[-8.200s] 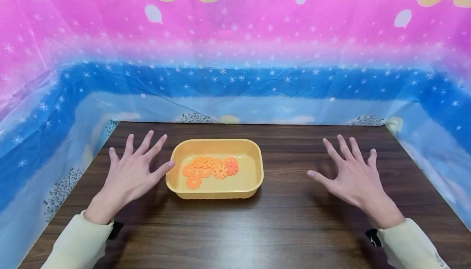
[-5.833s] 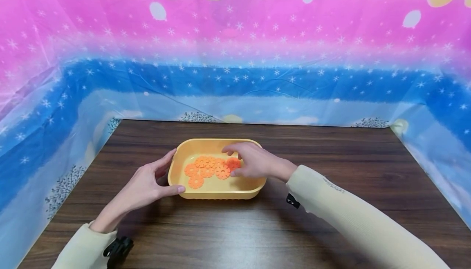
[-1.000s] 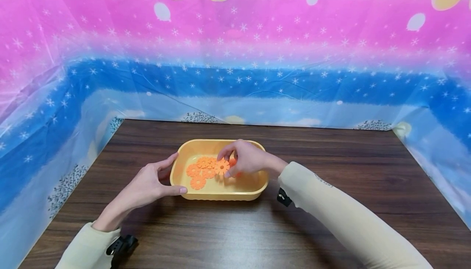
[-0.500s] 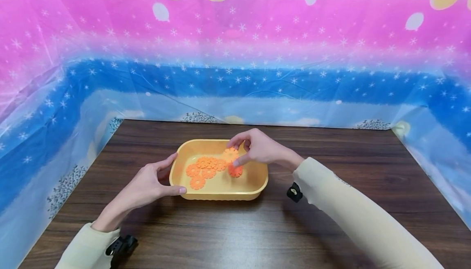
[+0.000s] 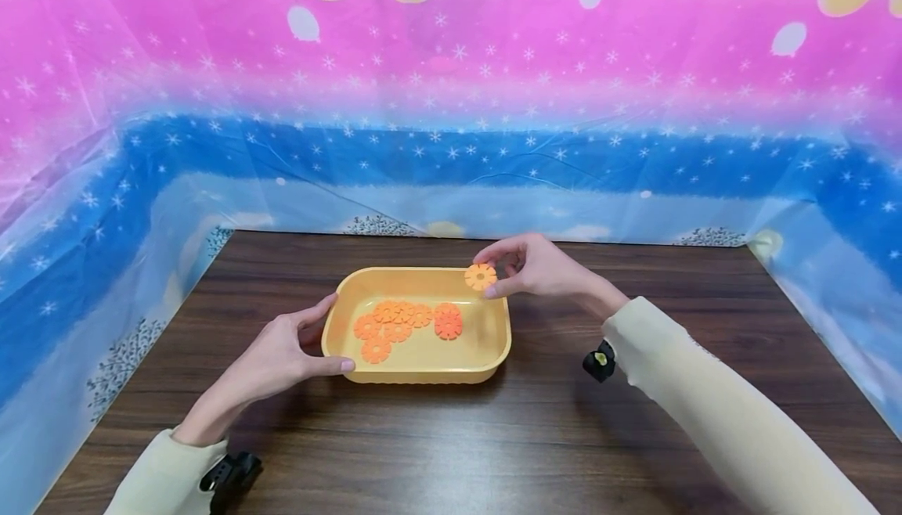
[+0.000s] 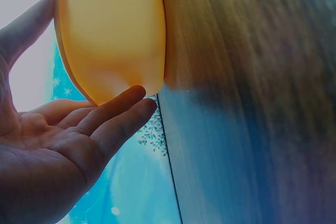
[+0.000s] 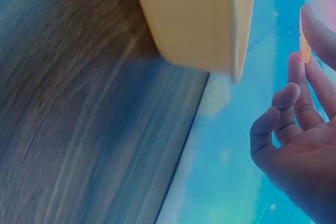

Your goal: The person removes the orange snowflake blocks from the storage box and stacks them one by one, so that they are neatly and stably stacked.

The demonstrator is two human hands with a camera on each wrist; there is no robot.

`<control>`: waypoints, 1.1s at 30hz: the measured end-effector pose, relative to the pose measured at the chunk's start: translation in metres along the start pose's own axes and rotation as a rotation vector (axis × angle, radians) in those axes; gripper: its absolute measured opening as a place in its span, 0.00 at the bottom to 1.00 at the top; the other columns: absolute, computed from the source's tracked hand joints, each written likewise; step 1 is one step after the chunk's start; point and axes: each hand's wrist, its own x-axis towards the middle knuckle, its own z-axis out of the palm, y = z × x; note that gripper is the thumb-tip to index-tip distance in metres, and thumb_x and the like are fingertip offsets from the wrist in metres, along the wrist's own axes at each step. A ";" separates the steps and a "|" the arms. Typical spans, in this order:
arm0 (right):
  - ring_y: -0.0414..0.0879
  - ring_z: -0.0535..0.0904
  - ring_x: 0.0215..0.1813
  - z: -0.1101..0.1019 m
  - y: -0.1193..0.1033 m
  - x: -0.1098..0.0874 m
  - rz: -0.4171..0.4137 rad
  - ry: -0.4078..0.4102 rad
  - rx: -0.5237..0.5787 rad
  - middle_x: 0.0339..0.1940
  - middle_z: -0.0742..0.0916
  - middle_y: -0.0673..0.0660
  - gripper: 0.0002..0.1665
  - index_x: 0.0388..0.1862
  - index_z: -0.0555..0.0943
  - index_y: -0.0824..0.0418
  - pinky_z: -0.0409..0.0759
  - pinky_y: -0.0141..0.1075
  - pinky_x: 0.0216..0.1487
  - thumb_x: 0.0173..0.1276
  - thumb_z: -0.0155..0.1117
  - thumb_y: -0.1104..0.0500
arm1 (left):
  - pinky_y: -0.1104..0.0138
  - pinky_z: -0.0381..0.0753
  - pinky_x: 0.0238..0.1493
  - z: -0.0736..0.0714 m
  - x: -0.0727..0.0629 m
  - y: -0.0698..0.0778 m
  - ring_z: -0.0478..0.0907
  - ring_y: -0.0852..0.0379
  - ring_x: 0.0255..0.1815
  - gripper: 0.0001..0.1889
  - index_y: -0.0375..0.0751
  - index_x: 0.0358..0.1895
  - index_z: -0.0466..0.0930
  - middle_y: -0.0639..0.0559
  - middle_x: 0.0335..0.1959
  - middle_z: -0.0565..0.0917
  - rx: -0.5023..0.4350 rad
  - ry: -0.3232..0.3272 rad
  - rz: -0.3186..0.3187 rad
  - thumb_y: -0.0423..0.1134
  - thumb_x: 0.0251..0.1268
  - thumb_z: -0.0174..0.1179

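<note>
A yellow plastic basin stands on the table in the head view. My left hand holds its left end, thumb on the front rim and fingers around the side; in the left wrist view the fingers of that left hand lie against the wall. My right hand pinches a light orange snowflake building disc between thumb and fingertips, raised over the basin's back right corner. Edge-on, the disc shows in the right wrist view. Several orange discs lie inside at left, and redder discs overlap near the middle.
The dark wood table extends around the basin. A patterned pink and blue cloth hangs along its back and sides. Black straps with small devices sit at both wrists.
My right hand has lifted the light orange disc out of the pile and moved it up and right to the basin's back right corner. The left hand stays on the basin.
</note>
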 end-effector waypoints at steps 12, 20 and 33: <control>0.48 0.70 0.28 -0.028 0.037 -0.027 0.090 0.101 -0.023 0.35 0.81 0.60 0.25 0.57 0.88 0.53 0.68 0.33 0.30 0.60 0.83 0.58 | 0.47 0.79 0.64 0.000 0.000 -0.001 0.73 0.39 0.73 0.56 0.32 0.83 0.53 0.33 0.79 0.64 -0.001 0.002 0.010 0.47 0.57 0.80; 0.45 0.68 0.28 -0.038 0.066 -0.047 0.166 0.136 -0.031 0.27 0.77 0.55 0.27 0.57 0.88 0.57 0.67 0.33 0.30 0.58 0.84 0.57 | 0.48 0.80 0.64 0.000 0.000 -0.001 0.73 0.39 0.72 0.56 0.31 0.82 0.53 0.33 0.78 0.65 -0.001 0.000 0.004 0.47 0.57 0.80; 0.44 0.65 0.24 -0.035 0.102 -0.064 0.228 0.132 -0.063 0.31 0.79 0.56 0.27 0.58 0.87 0.61 0.65 0.33 0.27 0.59 0.83 0.58 | 0.47 0.80 0.64 0.000 0.000 -0.001 0.73 0.39 0.72 0.56 0.32 0.83 0.53 0.32 0.78 0.65 -0.005 -0.004 0.009 0.47 0.58 0.79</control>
